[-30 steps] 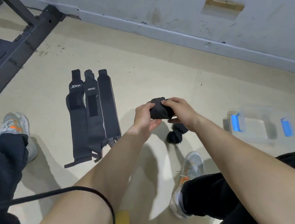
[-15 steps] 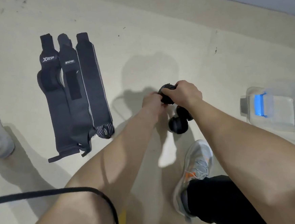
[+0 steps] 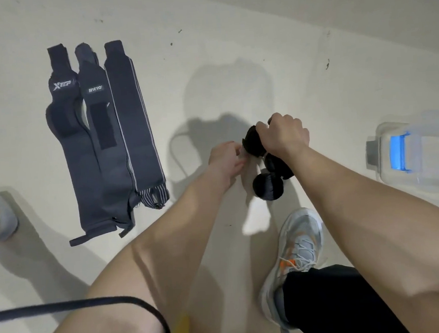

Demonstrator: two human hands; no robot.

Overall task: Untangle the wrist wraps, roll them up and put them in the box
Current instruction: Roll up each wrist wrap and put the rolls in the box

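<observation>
Both my bare forearms reach forward and down, drawing close together ahead of me. My right hand (image 3: 284,135) is knuckles-up with the wrist bent, fingers curled over a rolled wrap (image 3: 251,145) and gripping it from above. My left hand (image 3: 225,159) sits just beside it, palm turned inward, fingers curled at the roll's end; whether they pinch it is unclear.

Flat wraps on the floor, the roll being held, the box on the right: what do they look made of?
Flat wraps: dark grey woven elastic fabric, matte, with striped edges, frayed ends and a fuzzy black fastening patch, likely hook-and-loop.
Roll gripped by the right hand: probably the same sort of matte black fabric.
Box: clear, slightly glossy plastic, see-through, with a blue latch.
</observation>
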